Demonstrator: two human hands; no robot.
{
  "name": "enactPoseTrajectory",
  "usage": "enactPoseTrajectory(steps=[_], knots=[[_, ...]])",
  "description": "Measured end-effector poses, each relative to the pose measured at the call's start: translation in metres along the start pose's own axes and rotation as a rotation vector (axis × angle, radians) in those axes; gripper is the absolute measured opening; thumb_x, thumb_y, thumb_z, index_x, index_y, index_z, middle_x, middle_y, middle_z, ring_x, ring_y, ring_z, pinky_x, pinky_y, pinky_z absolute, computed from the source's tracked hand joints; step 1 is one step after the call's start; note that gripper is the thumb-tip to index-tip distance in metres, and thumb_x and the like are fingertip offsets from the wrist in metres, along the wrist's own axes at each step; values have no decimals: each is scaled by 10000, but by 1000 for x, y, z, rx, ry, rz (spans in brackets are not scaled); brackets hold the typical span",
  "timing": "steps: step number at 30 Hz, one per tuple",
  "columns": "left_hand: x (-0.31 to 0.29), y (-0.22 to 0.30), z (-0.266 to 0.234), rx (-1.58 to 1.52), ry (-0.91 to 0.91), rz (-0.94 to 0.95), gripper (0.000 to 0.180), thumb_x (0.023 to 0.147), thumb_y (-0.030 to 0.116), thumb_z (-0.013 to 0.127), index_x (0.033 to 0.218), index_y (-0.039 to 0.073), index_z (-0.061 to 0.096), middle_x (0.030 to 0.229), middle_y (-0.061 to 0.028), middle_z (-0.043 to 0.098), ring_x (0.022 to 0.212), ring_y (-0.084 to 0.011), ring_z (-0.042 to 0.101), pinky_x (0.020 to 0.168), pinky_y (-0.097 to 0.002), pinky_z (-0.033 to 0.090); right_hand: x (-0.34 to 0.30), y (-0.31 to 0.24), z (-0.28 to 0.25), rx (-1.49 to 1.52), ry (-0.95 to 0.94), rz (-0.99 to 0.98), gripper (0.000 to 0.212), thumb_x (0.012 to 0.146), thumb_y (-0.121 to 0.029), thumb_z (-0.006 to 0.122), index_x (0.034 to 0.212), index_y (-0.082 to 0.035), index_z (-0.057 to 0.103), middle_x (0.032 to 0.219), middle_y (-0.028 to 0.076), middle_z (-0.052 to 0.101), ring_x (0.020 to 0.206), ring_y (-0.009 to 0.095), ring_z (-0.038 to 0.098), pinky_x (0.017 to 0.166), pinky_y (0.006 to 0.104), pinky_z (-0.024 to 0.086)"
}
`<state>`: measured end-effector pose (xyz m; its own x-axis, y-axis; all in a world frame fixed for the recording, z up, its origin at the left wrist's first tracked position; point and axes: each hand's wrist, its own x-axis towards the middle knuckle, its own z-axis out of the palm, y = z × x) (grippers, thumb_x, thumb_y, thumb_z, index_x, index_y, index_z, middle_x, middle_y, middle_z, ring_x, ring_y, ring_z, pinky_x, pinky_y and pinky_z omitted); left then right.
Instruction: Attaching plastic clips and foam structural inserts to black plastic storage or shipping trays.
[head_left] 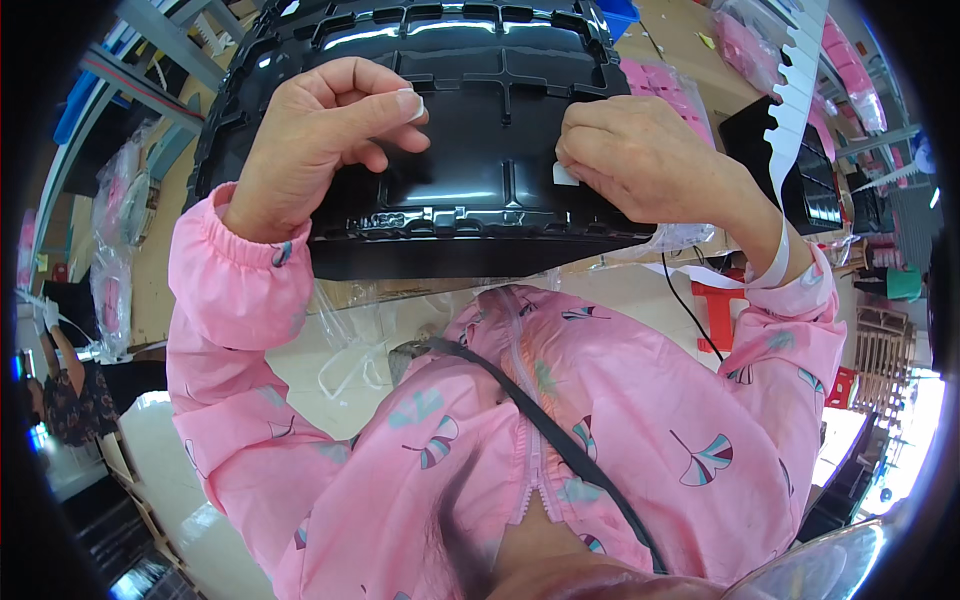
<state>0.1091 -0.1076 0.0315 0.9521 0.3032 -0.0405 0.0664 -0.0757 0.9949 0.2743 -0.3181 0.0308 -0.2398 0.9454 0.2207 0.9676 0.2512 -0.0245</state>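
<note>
A large glossy black moulded plastic tray, with raised ribs and notched edges, lies in front of me. Above its left part, my left hand has thumb and forefinger brought together and the other fingers curled. A tiny white bit shows at the thumb tip, too small to make out. Over the tray's right part, my right hand pinches a small white label close against the black surface. A long white strip with a toothed edge hangs down by my right wrist.
Pink pieces in clear plastic lie right of the tray, near another black tray. A metal frame stands at the left. A red stool is below the bench. Another person is at far left.
</note>
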Motion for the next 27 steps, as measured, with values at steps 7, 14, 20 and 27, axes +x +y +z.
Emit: enactPoseTrajectory(steps=[7, 14, 20, 27], knots=[[3, -3, -1, 24, 77, -1, 139, 809, 171, 609, 887, 65, 567, 832, -44, 612, 695, -66, 602, 500, -139, 417, 0, 12, 4, 22, 47, -64, 70, 644, -41, 564, 703, -38, 527, 697, 86, 508, 673, 268, 545, 572, 352, 436], [1, -4, -3, 31, 86, 3, 134, 809, 162, 608, 890, 63, 568, 835, -43, 611, 694, -65, 601, 499, -132, 416, -2, 13, 2, 79, 30, -49, 82, 642, -35, 563, 710, -24, 517, 702, 90, 502, 675, 271, 540, 574, 353, 435], [3, -1, -5, 32, 18, -3, 129, 807, 170, 610, 864, 62, 569, 809, -45, 613, 669, -67, 602, 480, -136, 413, 1, 3, -4, 6, -55, -41, 100, 623, -33, 560, 711, -19, 516, 706, 92, 500, 694, 261, 539, 576, 356, 433], [12, 16, -12, 117, -96, 38, 129, 803, 176, 611, 845, 61, 570, 788, -41, 613, 654, -68, 602, 467, -136, 404, 5, 1, -8, 30, -79, 43, 93, 630, -43, 564, 704, -15, 516, 710, 99, 502, 692, 267, 541, 586, 354, 432]])
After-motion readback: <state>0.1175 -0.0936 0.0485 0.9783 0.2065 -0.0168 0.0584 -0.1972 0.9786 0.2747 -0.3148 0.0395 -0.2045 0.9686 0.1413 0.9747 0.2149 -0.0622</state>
